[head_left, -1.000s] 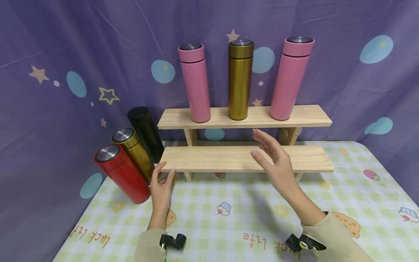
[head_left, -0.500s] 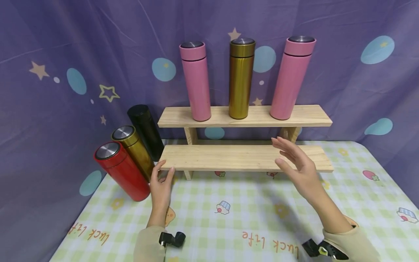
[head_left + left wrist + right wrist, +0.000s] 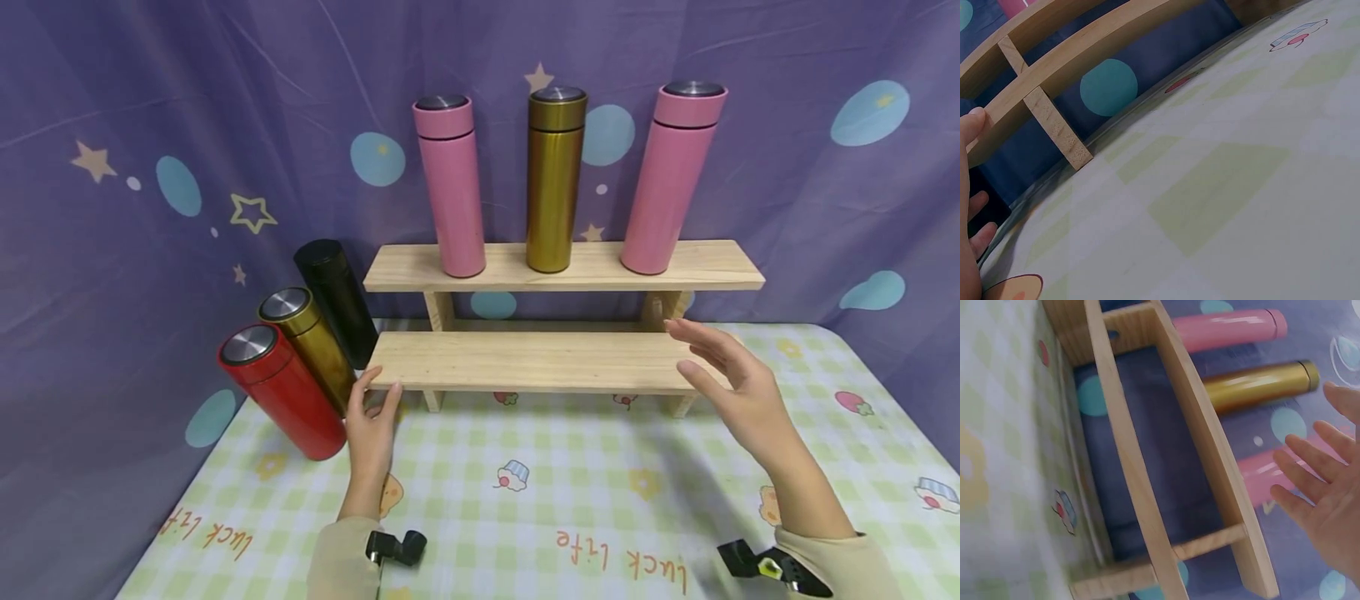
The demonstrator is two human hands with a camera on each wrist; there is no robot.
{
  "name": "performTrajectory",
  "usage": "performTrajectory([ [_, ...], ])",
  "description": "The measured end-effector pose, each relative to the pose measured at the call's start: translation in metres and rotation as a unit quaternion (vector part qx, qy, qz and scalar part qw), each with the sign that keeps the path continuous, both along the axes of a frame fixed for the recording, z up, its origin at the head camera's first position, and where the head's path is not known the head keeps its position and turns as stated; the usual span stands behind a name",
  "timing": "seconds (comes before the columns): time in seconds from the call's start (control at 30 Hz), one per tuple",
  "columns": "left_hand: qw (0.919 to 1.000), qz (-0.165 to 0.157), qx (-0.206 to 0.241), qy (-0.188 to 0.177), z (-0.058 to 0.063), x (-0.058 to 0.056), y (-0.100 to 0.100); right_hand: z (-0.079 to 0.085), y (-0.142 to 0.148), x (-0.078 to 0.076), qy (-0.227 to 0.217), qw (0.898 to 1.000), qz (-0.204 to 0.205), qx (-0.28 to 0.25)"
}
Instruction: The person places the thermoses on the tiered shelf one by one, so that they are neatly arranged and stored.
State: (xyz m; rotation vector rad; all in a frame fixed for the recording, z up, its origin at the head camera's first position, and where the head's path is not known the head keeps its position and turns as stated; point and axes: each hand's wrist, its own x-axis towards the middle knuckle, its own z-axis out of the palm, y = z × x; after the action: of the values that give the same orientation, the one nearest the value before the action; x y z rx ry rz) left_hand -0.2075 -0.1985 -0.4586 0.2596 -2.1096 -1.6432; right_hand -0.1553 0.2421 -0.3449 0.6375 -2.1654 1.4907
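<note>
At the left end of a two-tier wooden shelf, my left hand holds the lower board's front corner between thumb and fingers. In the left wrist view its thumb lies against the board's front edge. My right hand hovers at the lower board's right end, fingers loosely bent and holding nothing. On the upper board stand a pink thermos, a gold thermos and another pink thermos. The right wrist view shows the right hand's fingers spread apart.
Left of the shelf stand a red thermos, a second gold thermos and a black thermos, close together. A green-checked cloth covers the table. A purple curtain hangs behind.
My right hand has moved right along the lower board, from right of its middle to its right end. The left hand stays at the left corner; the thermoses have not moved.
</note>
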Motion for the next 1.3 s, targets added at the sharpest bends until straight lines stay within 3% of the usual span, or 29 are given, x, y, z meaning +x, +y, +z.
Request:
performTrajectory([
  [0.2, 1.0000, 0.002, -0.006, 0.002, 0.000, 0.002, 0.001, -0.001, 0.016, 0.000, -0.019, 0.999, -0.029, 0.012],
  [0.47, 0.9999, 0.007, -0.005, -0.007, -0.001, 0.002, 0.001, -0.013, 0.038, -0.004, -0.038, 0.998, -0.048, -0.020],
  [0.7, 1.0000, 0.003, -0.002, 0.000, -0.003, 0.001, 0.001, -0.024, 0.057, -0.006, -0.065, 0.993, -0.100, -0.004],
  [1.03, 1.0000, 0.001, -0.004, 0.004, -0.001, -0.001, 0.001, -0.038, 0.078, -0.014, -0.094, 0.987, -0.117, -0.050],
  [1.3, 1.0000, 0.000, -0.002, 0.007, 0.000, -0.001, 0.000, -0.051, 0.088, -0.018, -0.117, 0.983, -0.108, -0.096],
])
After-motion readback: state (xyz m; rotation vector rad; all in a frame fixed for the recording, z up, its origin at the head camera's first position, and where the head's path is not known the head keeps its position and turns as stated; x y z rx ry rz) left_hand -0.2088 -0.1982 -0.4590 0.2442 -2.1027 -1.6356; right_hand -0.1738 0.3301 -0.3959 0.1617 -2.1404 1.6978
